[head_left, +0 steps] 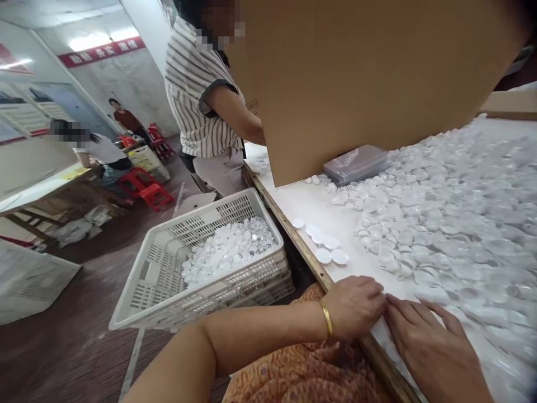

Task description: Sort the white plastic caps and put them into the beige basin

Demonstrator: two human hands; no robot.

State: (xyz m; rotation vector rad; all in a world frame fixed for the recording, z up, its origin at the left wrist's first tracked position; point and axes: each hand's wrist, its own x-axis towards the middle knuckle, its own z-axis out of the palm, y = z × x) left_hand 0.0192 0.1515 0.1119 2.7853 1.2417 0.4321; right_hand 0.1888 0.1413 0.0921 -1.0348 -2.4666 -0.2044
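Head view: left hand [354, 305] curled at table [293, 236] edge, hold cannot be told; right hand [436, 347] flat, released

Caps [444, 224] on table [335, 210], crate [168, 280] left.

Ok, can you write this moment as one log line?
left hand: curled at table edge | right hand: flat on table | white caps: heaped beside hands | crate: holds caps

A dark brown floor [71, 341] runs back to a pale wall [138, 84] that carries a red banner [103, 51], under a bright ceiling light [90, 40]. Red plastic stools [149, 189] stand beside a wooden-legged side table [37, 193] at the left. A white-topped table [302, 204] with a wooden edge fills the right.
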